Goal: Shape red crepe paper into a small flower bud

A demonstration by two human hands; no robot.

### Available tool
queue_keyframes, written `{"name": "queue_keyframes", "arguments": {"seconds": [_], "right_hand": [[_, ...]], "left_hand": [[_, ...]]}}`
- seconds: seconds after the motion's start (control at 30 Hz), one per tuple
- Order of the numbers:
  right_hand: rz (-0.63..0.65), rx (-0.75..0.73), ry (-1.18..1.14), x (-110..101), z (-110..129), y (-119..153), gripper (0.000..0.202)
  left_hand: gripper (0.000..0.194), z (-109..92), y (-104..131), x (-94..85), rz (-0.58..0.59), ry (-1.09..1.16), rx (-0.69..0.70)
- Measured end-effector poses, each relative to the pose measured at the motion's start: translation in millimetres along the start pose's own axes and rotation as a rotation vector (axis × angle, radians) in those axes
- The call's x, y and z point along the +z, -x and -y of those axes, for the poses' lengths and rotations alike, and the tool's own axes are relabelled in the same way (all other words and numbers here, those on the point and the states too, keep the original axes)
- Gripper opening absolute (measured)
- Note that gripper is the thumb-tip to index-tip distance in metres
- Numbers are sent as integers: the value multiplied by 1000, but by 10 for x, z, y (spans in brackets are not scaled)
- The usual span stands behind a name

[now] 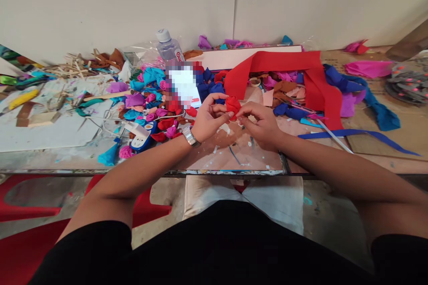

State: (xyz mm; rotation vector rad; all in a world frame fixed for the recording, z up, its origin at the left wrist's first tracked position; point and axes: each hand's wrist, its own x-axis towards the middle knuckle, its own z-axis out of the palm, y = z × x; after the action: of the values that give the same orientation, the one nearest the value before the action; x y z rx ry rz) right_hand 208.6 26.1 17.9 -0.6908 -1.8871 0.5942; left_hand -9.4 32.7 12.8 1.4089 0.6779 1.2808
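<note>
Between my two hands, just above the tabletop, is a red crepe-paper rose. My left hand, with a metal watch on its wrist, is closed around the flower's left side. From the right, my right hand pinches the lower edge of the same flower with thumb and forefinger; the fingertips partly hide that edge. Behind the hands a wide red crepe-paper strip lies folded over the pile. Many rolled paper flowers in blue, purple, pink and red, such as a pink one, lie to the left.
A plastic bottle stands at the back behind a blurred-out phone. A blue-and-white power strip with a cable lies left of my hands. Blue paper strips lie on cardboard at right. Red stools stand below the table edge.
</note>
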Motion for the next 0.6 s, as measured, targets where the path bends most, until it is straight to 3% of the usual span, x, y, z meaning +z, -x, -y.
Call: {"name": "queue_keyframes", "arguments": {"seconds": [0.3, 0.6], "right_hand": [[-27, -20, 69, -9, 22, -7, 15], [32, -70, 67, -49, 27, -41, 17]], "left_hand": [[68, -21, 18, 21, 37, -35, 16], [65, -18, -3, -23, -1, -57, -26]]}}
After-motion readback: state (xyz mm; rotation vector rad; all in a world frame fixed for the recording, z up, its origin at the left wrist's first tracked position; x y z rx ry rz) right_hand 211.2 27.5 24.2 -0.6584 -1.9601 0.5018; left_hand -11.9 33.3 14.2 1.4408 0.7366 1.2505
